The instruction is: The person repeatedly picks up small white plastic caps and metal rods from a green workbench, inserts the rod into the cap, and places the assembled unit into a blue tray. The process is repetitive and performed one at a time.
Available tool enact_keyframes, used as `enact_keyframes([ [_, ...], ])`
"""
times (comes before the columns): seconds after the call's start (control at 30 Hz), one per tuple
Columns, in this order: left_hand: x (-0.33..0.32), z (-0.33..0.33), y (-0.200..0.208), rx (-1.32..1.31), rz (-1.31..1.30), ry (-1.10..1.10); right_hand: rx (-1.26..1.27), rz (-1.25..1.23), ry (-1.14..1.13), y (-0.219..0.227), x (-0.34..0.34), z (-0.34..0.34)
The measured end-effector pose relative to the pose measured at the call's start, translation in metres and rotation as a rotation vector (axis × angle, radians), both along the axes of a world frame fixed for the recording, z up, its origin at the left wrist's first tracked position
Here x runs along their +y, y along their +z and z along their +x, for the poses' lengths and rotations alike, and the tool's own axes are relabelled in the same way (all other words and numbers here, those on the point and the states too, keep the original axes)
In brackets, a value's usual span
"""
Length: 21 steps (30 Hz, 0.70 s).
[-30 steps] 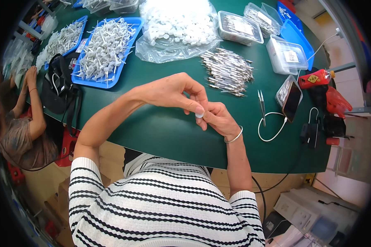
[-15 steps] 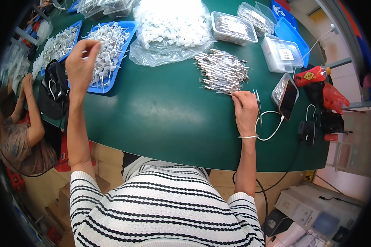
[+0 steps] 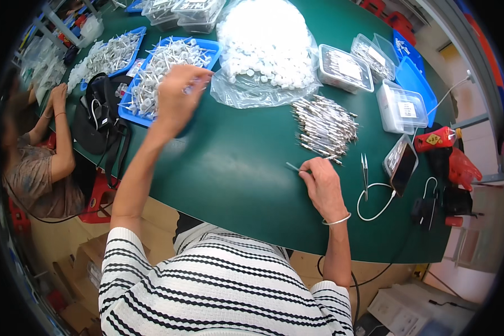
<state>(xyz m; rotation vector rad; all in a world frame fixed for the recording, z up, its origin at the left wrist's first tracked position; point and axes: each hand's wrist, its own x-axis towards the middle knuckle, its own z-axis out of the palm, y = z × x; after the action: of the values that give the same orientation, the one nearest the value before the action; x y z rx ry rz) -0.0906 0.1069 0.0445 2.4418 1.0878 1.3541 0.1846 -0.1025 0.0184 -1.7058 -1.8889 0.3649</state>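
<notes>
My right hand (image 3: 323,187) pinches a thin, pale rod-shaped part (image 3: 292,167) between thumb and fingers, just in front of a pile of slim silvery rod-shaped parts (image 3: 325,127). My left hand (image 3: 179,101) is raised over the right edge of a blue tray (image 3: 130,116) heaped with white-headed, stemmed pieces (image 3: 176,56). Its fingers are curled together; blur hides what is in them, if anything. A clear plastic bag (image 3: 243,99) full of small white round caps (image 3: 274,70) lies to the right of the left hand.
Tweezers (image 3: 365,173) and a phone (image 3: 403,171) on a white cable lie at the right, beside a red bottle (image 3: 435,139). Lidded clear boxes (image 3: 346,68) stand behind the pile. A black bag (image 3: 98,112) sits at the left edge, near another person (image 3: 50,162).
My left hand has moved right across the tray. My right hand has drawn back from the pile, with the thin rod now showing in its fingers. The view has shifted.
</notes>
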Motion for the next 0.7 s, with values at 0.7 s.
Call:
enact_keyframes([
  [0.7, 0.071, 0.114, -0.075, 0.433, 0.095, -0.228, 1.611, 0.286, -0.239, -0.008, 0.002, 0.053],
])
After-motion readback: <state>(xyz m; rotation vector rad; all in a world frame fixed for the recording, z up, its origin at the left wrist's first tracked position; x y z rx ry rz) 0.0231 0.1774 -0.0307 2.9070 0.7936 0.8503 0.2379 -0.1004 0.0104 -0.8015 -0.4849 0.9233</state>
